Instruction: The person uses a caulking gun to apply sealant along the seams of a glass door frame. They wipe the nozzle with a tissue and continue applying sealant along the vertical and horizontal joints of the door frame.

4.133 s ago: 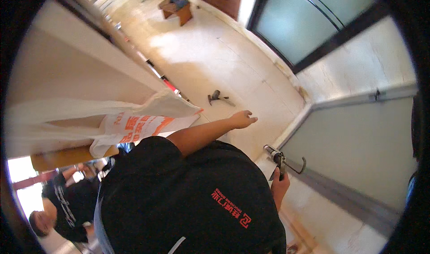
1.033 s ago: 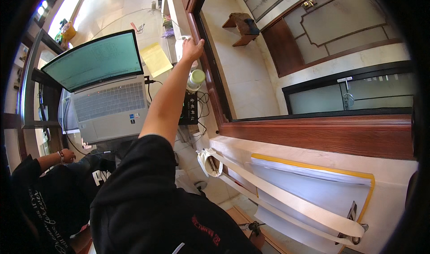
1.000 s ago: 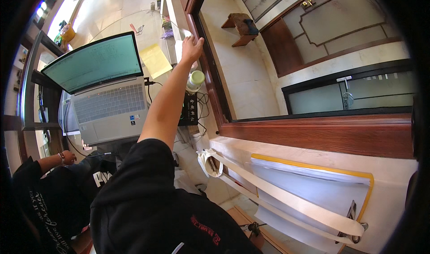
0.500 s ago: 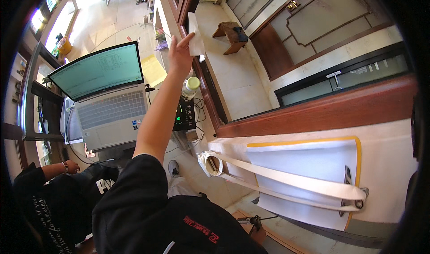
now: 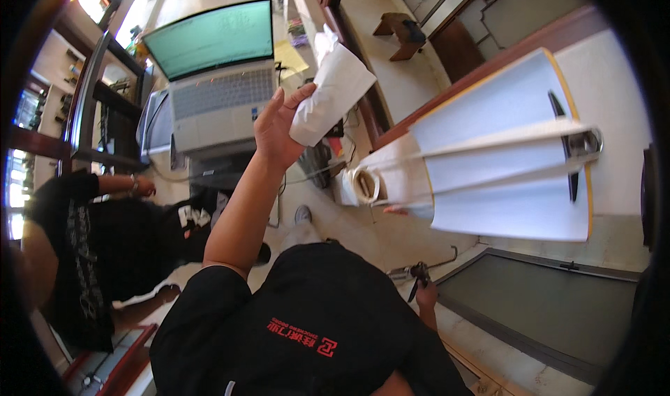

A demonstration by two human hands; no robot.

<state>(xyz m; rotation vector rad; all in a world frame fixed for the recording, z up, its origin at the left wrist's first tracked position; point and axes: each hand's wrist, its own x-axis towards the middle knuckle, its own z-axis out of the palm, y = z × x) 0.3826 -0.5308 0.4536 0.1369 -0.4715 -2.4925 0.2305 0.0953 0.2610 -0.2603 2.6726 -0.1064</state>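
Observation:
My left hand (image 5: 277, 127) is raised in front of the laptop, its fingers closed around a white pack of tissues (image 5: 333, 99). A crumpled white tuft sticks out at the pack's upper end. Low on the right, partly hidden by my black shirt, my right hand (image 5: 426, 296) grips the black handle of a caulking gun (image 5: 419, 272). Its thin metal rod ends in a hook. To the right of the tissues, a white bag (image 5: 361, 186) hangs by long pale straps from a metal handle on a white panel.
An open laptop (image 5: 223, 96) stands ahead on the left, with a yellow paper (image 5: 289, 57) beside it. The white panel (image 5: 502, 207) has a yellow edge. At the left, another person in black (image 5: 105, 249) is close by. A small wooden stool (image 5: 400, 36) stands beyond the window frame.
My left hand has come nearer and lower, and the tissue pack has turned to show its broad side. My right hand and the caulking gun now show more fully. The view has shifted.

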